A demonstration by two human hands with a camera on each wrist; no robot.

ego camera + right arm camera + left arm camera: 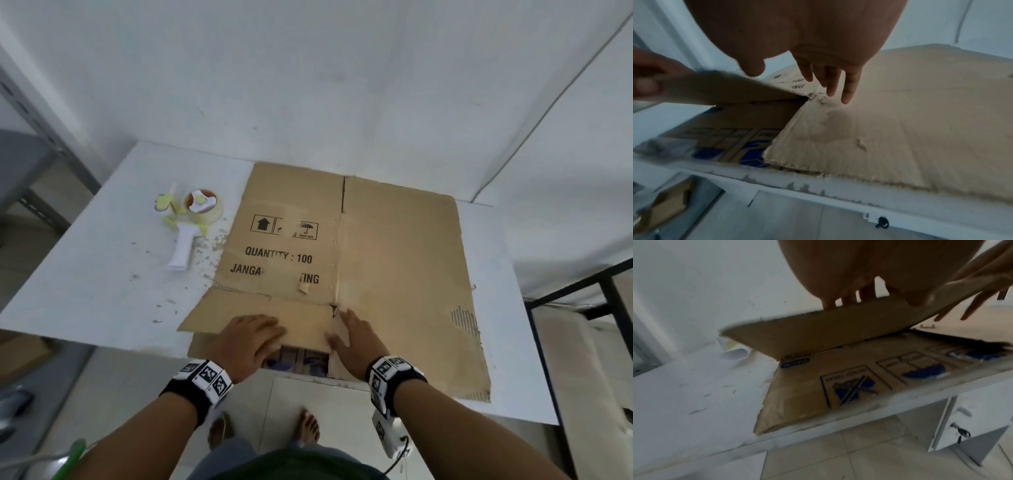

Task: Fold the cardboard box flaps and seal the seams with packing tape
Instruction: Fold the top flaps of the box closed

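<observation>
the cardboard box [346, 260] lies flattened on the white bench [102, 274], its near edge at the bench's front. my left hand [251, 341] has its grip curled round the near flap [274, 317], lifting it off the printed panel beneath. my right hand [356, 339] rests spread and flat on the box beside it. the tape dispenser [191, 219] lies left of the box.

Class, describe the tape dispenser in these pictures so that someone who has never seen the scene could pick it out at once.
Start at the white table and find the flattened cardboard box lying on it. The tape dispenser lies on the tabletop to the left of the box, apart from it, near the scattered scraps. It is the only plastic thing there: white handle, pale yellow frame, and a roll of tape with a reddish core.
</observation>
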